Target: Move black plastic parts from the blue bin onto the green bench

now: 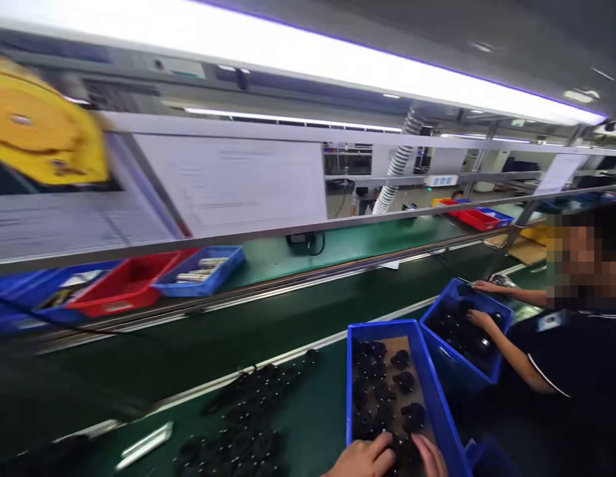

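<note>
Our left hand (363, 457) and right hand (431, 456) reach into the near end of a rigid blue plastic bin (355, 344), fingers curled among small black knobby parts (392, 391); whether either grips one, we cannot tell. More such parts (248, 424) lie left of our hands on the smooth green belt (312, 411).

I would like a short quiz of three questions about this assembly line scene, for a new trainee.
1. True or false: both hands of the person wearing the camera, left hand and right hand, rest inside the near blue plastic bin of small black round parts.
2. What colour is the plastic tray between two blue ones beyond the green conveyor belt?
3. The co-worker's hand reaches into: A) a cardboard box B) a second blue bin C) a red tray.

Key: 1 true; 2 red; 3 B.
</note>
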The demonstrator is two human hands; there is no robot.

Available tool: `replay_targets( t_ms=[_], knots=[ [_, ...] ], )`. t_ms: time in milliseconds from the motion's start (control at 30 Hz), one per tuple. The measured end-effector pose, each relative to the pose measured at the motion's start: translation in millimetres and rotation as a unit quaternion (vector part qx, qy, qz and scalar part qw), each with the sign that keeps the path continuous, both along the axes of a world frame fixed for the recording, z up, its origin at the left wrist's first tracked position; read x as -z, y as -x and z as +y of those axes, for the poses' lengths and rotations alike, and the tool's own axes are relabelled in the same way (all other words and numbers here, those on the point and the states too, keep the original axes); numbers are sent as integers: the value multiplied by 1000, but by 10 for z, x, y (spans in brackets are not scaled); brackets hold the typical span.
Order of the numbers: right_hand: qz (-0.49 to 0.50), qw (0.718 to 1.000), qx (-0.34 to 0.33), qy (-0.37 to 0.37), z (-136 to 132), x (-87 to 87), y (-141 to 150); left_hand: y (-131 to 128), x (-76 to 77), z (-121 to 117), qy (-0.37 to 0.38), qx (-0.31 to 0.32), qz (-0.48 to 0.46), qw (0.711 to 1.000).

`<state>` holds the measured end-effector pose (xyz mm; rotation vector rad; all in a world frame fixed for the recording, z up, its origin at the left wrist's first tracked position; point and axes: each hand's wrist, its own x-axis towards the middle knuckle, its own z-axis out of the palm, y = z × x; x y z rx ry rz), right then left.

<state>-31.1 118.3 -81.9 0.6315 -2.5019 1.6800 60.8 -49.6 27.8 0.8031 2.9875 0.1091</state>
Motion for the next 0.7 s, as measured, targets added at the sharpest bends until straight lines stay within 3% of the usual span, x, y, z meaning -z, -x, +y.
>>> replay_targets(
  t_ms=[100, 167, 200, 333, 467, 567, 700],
  knots=[
    [17, 986, -157, -55, 388, 5, 10, 152, 201, 176, 5, 25, 41, 999],
    [61, 963, -243, -100, 397, -94, 247, 231, 221, 166, -17, 7, 51, 999],
    [84, 956, -254, -120, 352, -144, 432, 271, 213, 142, -25, -22, 53, 998],
    [121, 968, -163, -145, -63, -179, 1477, 439, 165, 42, -40, -140, 73, 987],
    [106, 979, -70, -159, -654, 89, 2422, 553, 248, 151, -36, -138, 90, 986],
    [79, 977, -88, -180, -1014, 334, 2740, 632, 461, 355, -19, -97, 92, 991],
    [31, 970, -126, -205, -1158, 532, 2780, 717, 800, 542, 15, -57, 126, 990]
  ],
)
